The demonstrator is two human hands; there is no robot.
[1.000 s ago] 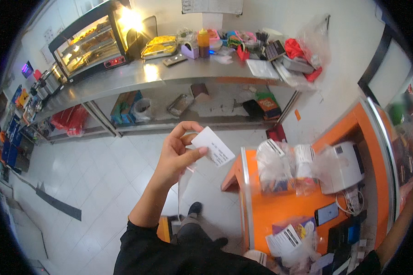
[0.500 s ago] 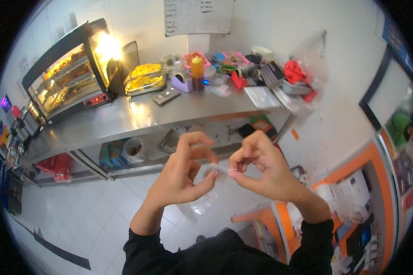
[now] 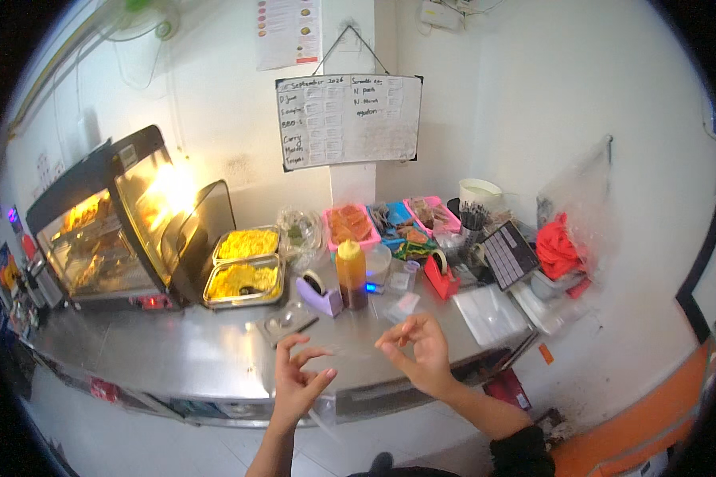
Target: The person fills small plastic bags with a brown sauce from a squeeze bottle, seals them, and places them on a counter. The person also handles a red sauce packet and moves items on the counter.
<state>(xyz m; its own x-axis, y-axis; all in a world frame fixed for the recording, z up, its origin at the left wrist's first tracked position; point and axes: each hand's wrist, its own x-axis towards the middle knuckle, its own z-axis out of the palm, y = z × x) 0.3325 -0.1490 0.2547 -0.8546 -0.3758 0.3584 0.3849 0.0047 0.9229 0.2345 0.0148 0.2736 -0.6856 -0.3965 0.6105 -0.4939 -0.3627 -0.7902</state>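
Observation:
Both of my hands are raised in front of the steel counter (image 3: pixel 187 350). My left hand (image 3: pixel 298 381) has its thumb and fingers spread apart. A clear plastic bag (image 3: pixel 324 413) hangs beside my left wrist, blurred and hard to see; what holds it is unclear. My right hand (image 3: pixel 420 354) is closed in a pinch, its fingertips toward the left hand. A faint see-through streak shows between the two hands, too blurred to name. Behind them on the counter stand a yellow-capped squeeze bottle (image 3: pixel 352 278) and a purple tape dispenser (image 3: pixel 320 297).
At left stands a lit food warmer (image 3: pixel 95 230), beside trays of yellow food (image 3: pixel 245 280). Pink baskets (image 3: pixel 350 226), a red tape dispenser (image 3: pixel 441 278), a dark keypad device (image 3: pixel 507 254) and a stack of clear bags (image 3: pixel 489 314) line the counter. A whiteboard (image 3: pixel 350 119) hangs behind.
The view has tilted up, showing more wall and countertop. My hands have moved apart, and the left fingers have spread from their pinch on the clear plastic.

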